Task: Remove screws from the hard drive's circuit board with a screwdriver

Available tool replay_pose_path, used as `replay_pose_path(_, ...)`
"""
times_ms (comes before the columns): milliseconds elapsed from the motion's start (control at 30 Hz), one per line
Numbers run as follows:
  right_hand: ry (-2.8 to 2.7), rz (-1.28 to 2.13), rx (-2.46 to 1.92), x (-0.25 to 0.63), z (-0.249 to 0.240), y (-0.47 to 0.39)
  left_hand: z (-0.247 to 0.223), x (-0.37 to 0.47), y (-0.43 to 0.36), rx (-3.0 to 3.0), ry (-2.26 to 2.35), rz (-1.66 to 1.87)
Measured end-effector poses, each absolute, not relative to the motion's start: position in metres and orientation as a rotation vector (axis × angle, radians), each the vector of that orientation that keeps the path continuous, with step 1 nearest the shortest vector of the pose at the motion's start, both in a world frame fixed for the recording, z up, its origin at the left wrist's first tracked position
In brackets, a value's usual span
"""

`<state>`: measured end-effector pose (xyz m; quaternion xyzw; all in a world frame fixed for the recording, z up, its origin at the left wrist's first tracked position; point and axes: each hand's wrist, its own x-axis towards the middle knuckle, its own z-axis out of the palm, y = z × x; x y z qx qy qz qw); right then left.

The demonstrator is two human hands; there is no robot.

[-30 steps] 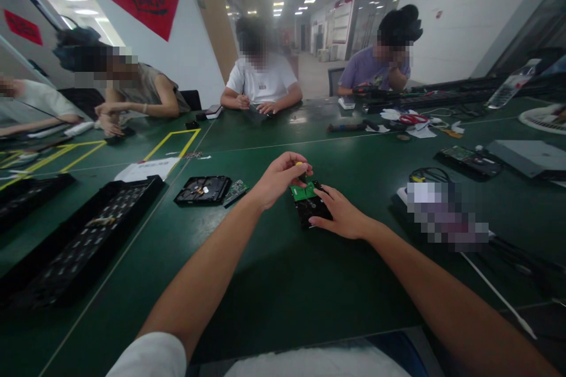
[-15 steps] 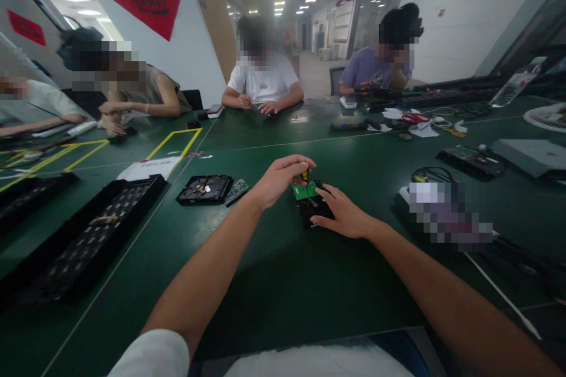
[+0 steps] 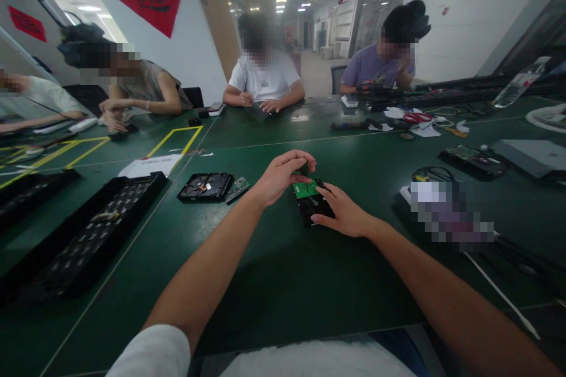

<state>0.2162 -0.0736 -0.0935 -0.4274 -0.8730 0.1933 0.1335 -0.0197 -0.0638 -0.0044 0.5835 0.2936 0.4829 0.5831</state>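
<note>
A hard drive (image 3: 315,210) with a green circuit board (image 3: 304,189) facing up rests on the table in front of me. My left hand (image 3: 283,174) is closed on a small screwdriver (image 3: 305,168), held upright over the far end of the board; its tip is hidden by my fingers. My right hand (image 3: 344,212) holds the drive along its right side, with the thumb near the close edge and the fingers at the board. To the left lie an opened drive (image 3: 206,187) and a loose circuit board (image 3: 237,189).
Long black trays (image 3: 88,235) stand at the left on the green table (image 3: 283,283). At right are a pixelated object (image 3: 451,215), cables (image 3: 435,174), another drive (image 3: 473,161), a grey box (image 3: 530,156) and a bottle (image 3: 519,83). Several people sit across the table.
Both hands stay at the hard drive. The screwdriver's yellow handle showed between my left fingers before; now it looks darker and the fingers have shifted slightly around it.
</note>
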Motion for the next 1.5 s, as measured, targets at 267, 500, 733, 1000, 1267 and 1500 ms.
replay_pose_path(267,-2.524,0.567,-1.224,0.2166,-0.0968,-0.0715,-0.0056,-0.0175,-0.0644,1.479,0.838,1.129)
replay_pose_path(500,-2.503,0.567,-1.210,0.2160,-0.0971,-0.0714,-0.0046,-0.0212,-0.0630,1.559,0.878,1.099)
replay_pose_path(733,-2.509,0.540,-1.216,0.2162,-0.0970,-0.0719,-0.0040,-0.0179,-0.0658,1.417,0.781,1.076)
replay_pose_path(1000,-2.525,0.542,-1.189,0.2174,-0.0973,-0.0712,-0.0064,-0.0213,-0.0628,1.356,0.766,1.175)
replay_pose_path(1267,-2.532,0.533,-1.189,0.2175,-0.0970,-0.0707,-0.0073,-0.0184,-0.0613,1.346,0.799,1.203)
replay_pose_path(1500,-2.515,0.525,-1.172,0.2170,-0.0986,-0.0706,-0.0091,-0.0203,-0.0601,1.453,0.846,1.150)
